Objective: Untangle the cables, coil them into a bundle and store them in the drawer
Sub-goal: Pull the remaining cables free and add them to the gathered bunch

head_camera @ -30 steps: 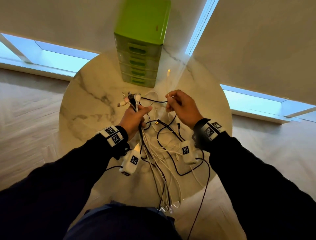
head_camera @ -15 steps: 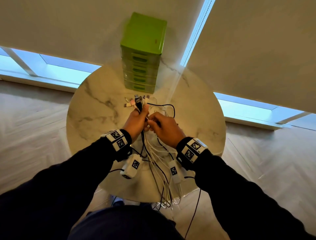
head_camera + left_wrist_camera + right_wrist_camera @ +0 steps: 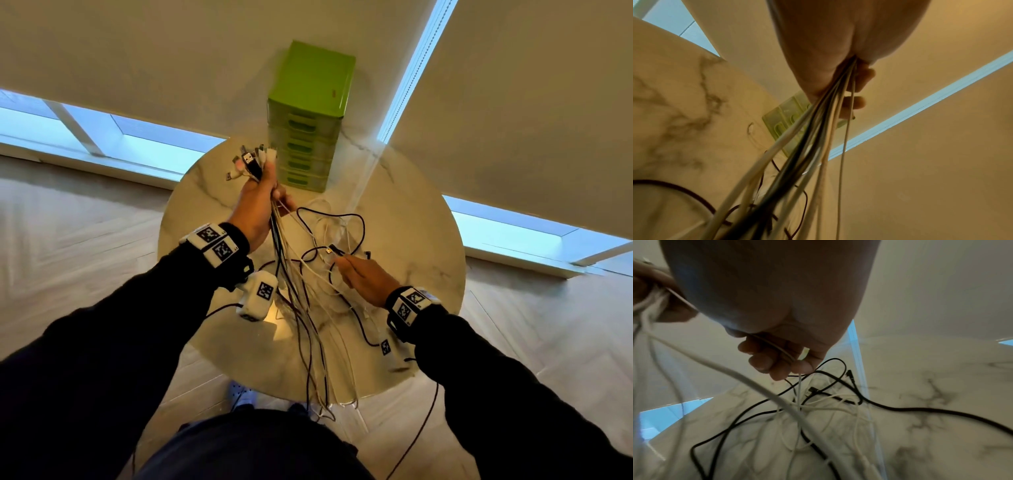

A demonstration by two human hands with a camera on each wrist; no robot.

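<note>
The left hand [image 3: 257, 202] is raised above the table with the forearm stretched forward, fingers [image 3: 854, 104] curled into a fist round a bunch of cables [image 3: 291, 274] whose plugs stick out past the thumb. The right hand [image 3: 364, 279] sits lower and nearer the body, palm down, its fingers [image 3: 764, 361] curled and pinching a thin white cable [image 3: 800, 386] that hangs from the fingertips. Both arms are in dark sleeves [image 3: 513, 394], and each wrist wears a white marker band [image 3: 214, 244] with a small camera block under it.
</note>
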